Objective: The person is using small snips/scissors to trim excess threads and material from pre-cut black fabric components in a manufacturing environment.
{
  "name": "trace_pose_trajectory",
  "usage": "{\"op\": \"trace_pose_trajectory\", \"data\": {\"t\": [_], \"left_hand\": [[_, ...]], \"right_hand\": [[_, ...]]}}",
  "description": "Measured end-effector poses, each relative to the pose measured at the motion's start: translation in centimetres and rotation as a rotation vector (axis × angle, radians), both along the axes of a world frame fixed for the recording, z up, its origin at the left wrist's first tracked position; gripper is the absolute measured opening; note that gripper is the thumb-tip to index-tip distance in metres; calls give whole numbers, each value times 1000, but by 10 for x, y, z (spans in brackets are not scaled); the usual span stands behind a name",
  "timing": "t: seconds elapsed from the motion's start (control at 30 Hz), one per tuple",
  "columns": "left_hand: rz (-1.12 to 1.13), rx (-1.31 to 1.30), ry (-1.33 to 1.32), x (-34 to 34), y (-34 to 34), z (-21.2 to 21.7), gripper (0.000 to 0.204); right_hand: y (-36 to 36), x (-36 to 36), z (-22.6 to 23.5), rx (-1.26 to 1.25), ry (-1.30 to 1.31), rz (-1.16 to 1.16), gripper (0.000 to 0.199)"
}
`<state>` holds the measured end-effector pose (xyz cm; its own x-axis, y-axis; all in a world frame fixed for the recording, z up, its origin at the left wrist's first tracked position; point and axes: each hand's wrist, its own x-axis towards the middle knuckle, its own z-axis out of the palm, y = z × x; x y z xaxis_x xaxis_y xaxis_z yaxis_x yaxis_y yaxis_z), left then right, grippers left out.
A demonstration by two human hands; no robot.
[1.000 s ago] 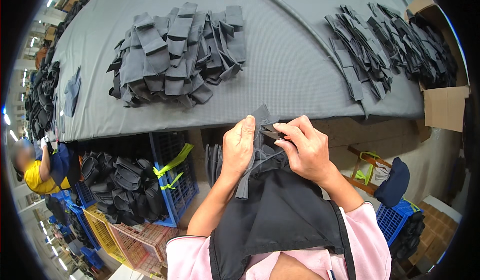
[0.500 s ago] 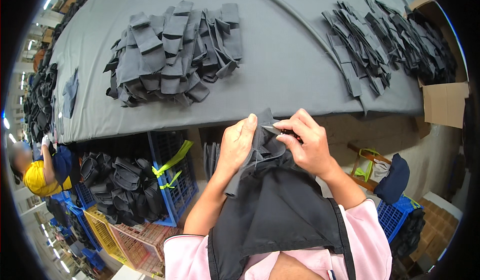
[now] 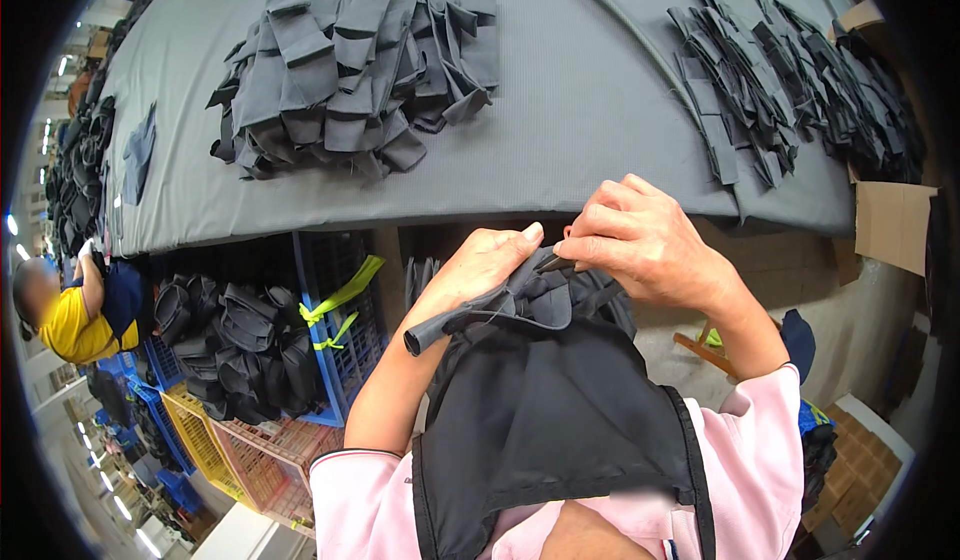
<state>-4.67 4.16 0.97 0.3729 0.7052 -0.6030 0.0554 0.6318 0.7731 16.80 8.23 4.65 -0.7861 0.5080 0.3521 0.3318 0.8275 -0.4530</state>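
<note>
My left hand (image 3: 482, 266) is closed on a dark grey sewn fabric piece (image 3: 532, 298), thumb on top. One end of that piece is a rolled tube that sticks out over my left forearm. Pressed up to its upper edge, my right hand (image 3: 645, 245) is closed round small thread snips (image 3: 567, 231). Fingers cover most of the snips; a reddish bit shows, and the blade cannot be made out clearly. Both hands are above my black apron (image 3: 560, 410), just in front of the table edge.
A grey cloth-covered table (image 3: 560, 150) bears a heap of grey fabric pieces (image 3: 350, 80) and more stacks (image 3: 735, 90) at right, near a cardboard box (image 3: 893, 225). Blue crates (image 3: 335, 330) with dark bundles (image 3: 240, 350) stand lower left. A person in yellow (image 3: 80, 325) is at far left.
My right hand has turned and risen slightly, hiding the snips' blade that showed before. The fabric piece has swung so its tube end points further left. The view has shifted a little.
</note>
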Motion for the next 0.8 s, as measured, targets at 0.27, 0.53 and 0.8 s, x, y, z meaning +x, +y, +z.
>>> {"op": "trace_pose_trajectory", "data": {"t": [0.27,0.53,0.8], "left_hand": [[-109,-58,-24,0,0,-5,44],[-168,-16,-88,4,-2,-5,43],[-191,-24,-144,5,-4,-12,42]], "right_hand": [[2,-1,6,-47,13,119,28],[0,-4,5,-36,-18,199,30],[-2,-6,5,-51,-50,230,30]]}}
